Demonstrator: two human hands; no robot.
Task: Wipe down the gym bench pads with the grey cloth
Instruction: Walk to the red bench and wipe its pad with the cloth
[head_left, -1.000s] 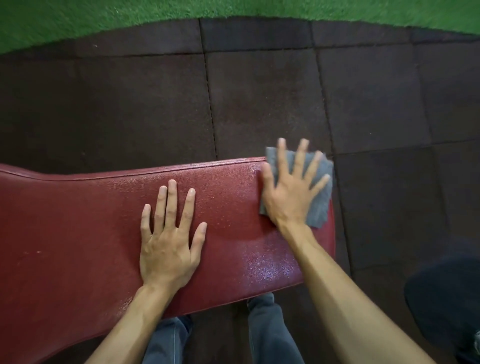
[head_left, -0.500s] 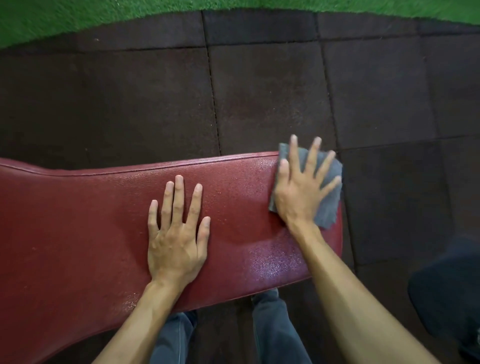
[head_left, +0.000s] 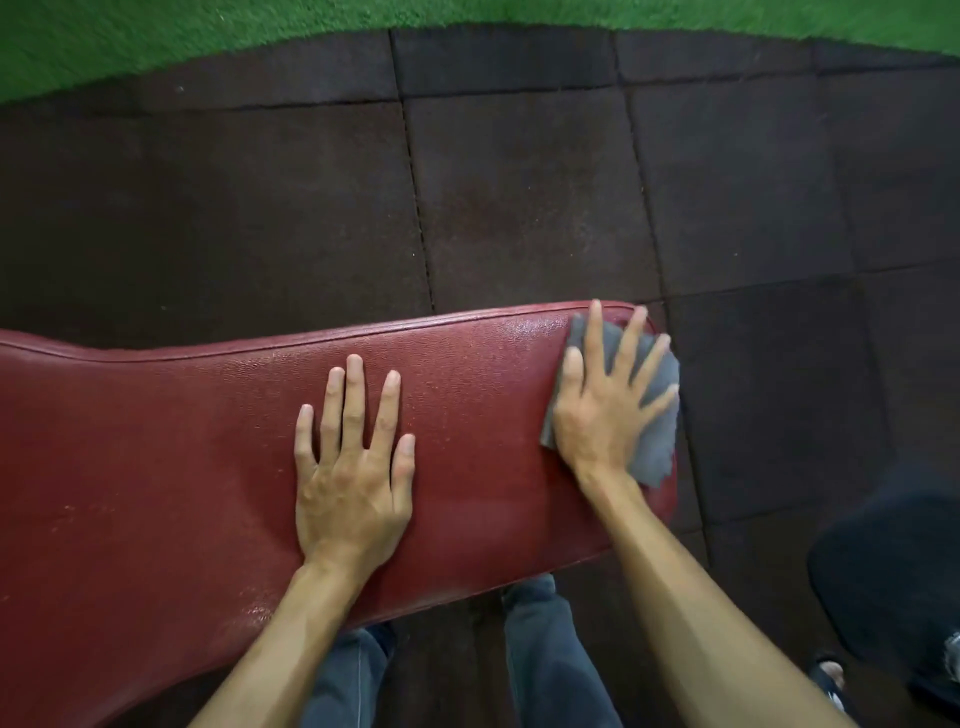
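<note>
Since half a second back my right hand has slid the cloth a touch inward, so it now sits wholly on the rounded end of the pad instead of poking past the far edge; left hand hasn't budged. Right hand is flat and open, fingers fanned out, palm pressing the grey cloth down rather than gripping it; the cloth peeks out between the fingers and along the right edge, right by the pad's right rim. Left hand is also open, flat on the red surface near the middle, fingers together-ish, holding nothing, well apart from the cloth; the pad looks a bit shiny and wet near the cloth's top left corner and along the near edge. Below the pad I can see my jeans; dark rubber tiles lie all around, green turf along the top; some dark rounded thing sits at lower right, can't tell what.
</note>
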